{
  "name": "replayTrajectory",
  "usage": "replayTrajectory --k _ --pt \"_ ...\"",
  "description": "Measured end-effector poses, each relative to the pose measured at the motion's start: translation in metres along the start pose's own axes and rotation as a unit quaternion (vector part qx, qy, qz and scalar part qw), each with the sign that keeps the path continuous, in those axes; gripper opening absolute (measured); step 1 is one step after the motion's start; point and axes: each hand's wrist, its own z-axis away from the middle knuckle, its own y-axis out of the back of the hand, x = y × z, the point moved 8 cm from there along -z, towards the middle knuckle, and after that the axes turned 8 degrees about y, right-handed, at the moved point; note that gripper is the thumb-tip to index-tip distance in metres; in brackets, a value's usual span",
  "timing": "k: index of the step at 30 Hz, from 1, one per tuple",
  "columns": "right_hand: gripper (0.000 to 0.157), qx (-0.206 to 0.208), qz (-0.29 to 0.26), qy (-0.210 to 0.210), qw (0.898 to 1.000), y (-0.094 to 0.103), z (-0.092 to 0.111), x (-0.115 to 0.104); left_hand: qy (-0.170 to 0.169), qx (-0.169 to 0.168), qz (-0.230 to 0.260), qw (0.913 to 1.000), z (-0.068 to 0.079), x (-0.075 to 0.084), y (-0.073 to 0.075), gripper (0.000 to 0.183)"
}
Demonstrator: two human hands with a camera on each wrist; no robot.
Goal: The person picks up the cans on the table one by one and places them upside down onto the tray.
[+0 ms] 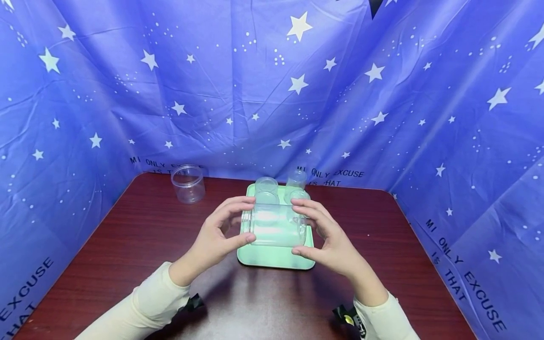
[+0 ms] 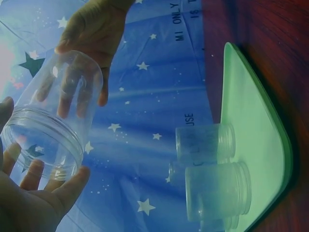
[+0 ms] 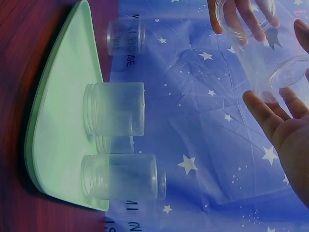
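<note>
Blue cloth [image 1: 76,118]: white stars and dots, black lettering; runs from the left side round the back to the right.
Table [image 1: 114,245]: dark red wood grain, shiny at the near middle.
Left sleeve [image 1: 157,295]: cream, comes in from the lower left corner.
Lone jar [image 1: 189,185]: clear, standing at the table's back left, ribbed rim on top, well apart from the tray.
Left wrist gear [image 1: 194,302]: black, partly hidden under the sleeve; detail too small to tell.
Left hand [image 1: 216,236]: grasping the held jar at its ribbed neck end; thumb on the near side, fingers curved round the far side.
Left pair of jars [image 1: 266,184]: clear, one behind the other on the tray; wrist views show the ribbed ends down.
Held jar [image 1: 276,225]: clear, between both hands, raised over the tray; lies sideways in the head view, ribbed neck left, base right. Mouth open in the left wrist view.
Tray [image 1: 276,259]: pale green, rounded corners, raised rim, flat on the table in front of the person.
Right pair of jars [image 1: 297,178]: clear, also one behind the other on the tray, beside the left pair; front ones partly covered by the held jar.
Right hand [image 1: 333,241]: grasping the held jar at its base end; fingers bent over the far side, thumb at the near edge.
Right wrist gear [image 1: 348,321]: black, with a small yellow spot.
Right sleeve [image 1: 382,316]: cream, comes in from the bottom edge.
</note>
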Motion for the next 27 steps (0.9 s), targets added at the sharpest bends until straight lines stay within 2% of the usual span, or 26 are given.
replayTrajectory --k 4,17,27 --pt "0.084 0.000 0.015 -0.005 1.000 0.0012 -0.0009 -0.0008 0.007 -0.008 -0.016 0.9998 0.0002 -0.0005 0.0009 0.058" --pt "0.085 -0.012 0.016 0.014 1.000 0.0036 -0.0028 -0.0059 0.030 -0.047 -0.051 0.9971 0.0042 -0.0051 0.0014 0.068" --pt "0.084 -0.023 0.037 0.010 0.999 0.0053 -0.0034 -0.0088 0.028 -0.060 -0.074 0.9950 0.0082 -0.0062 0.0034 0.066"
